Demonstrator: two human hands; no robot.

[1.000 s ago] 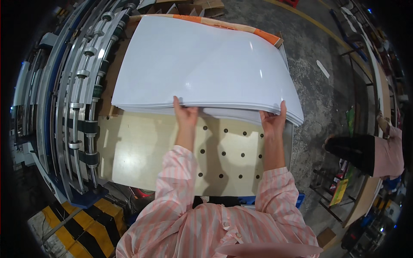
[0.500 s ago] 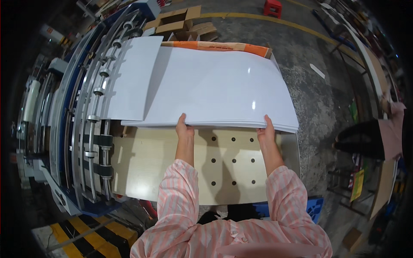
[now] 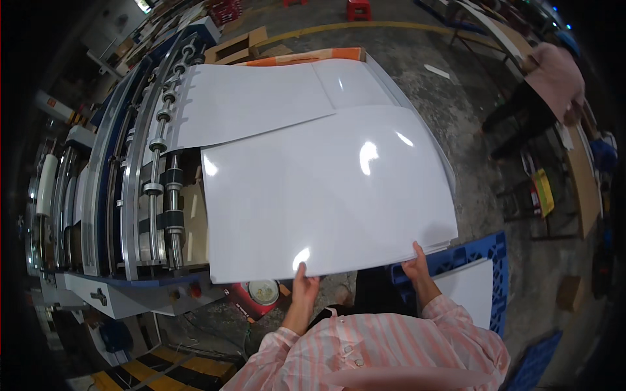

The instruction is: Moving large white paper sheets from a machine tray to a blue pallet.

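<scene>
- Drawn toward the body since earlier, glossy white sheets [image 3: 313, 202] extend beside the roller machine [image 3: 134, 202].
- Left grip [image 3: 305, 285] and right grip [image 3: 417, 263] pinch their near edge.
- Likely pulling back; next move calls for level support.

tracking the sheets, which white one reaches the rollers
The upper-left sheet: its left edge is at the rollers. The stack held by left hand and right hand and the sheet on the pallet lie clear.
</scene>
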